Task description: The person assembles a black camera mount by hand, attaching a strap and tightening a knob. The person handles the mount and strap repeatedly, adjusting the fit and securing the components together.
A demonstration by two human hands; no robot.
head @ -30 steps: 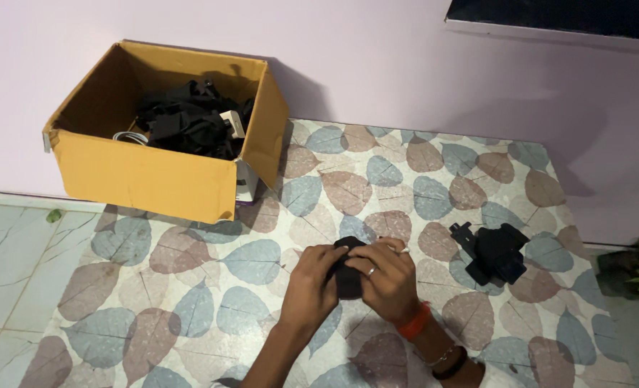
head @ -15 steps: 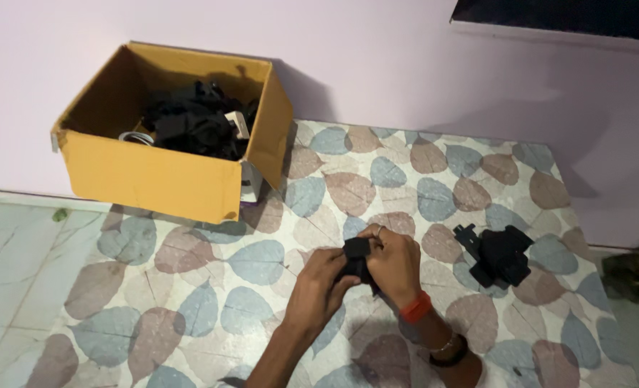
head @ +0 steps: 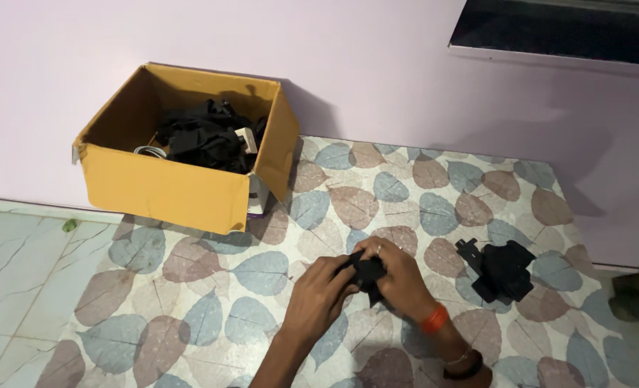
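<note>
Item: black strap piece [head: 368, 273], near-centre of the leaf-patterned mat [head: 434, 194]. We held it between both hands, left hand [head: 318, 296] and right hand [head: 400, 276], fingers closed around it from either side, apparently folding it. A finished-looking black bundle [head: 502, 268] lay right; the cardboard box [head: 168, 188] of more sat far left.

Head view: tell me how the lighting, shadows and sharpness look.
Head view: dim, even indoor light with a purplish cast on the wall; the box throws a soft shadow on the wall to its right; the black piece between the left hand and right hand shows no detail; the black pile on the mat likewise; no glare, slight softness at the edges.
</note>
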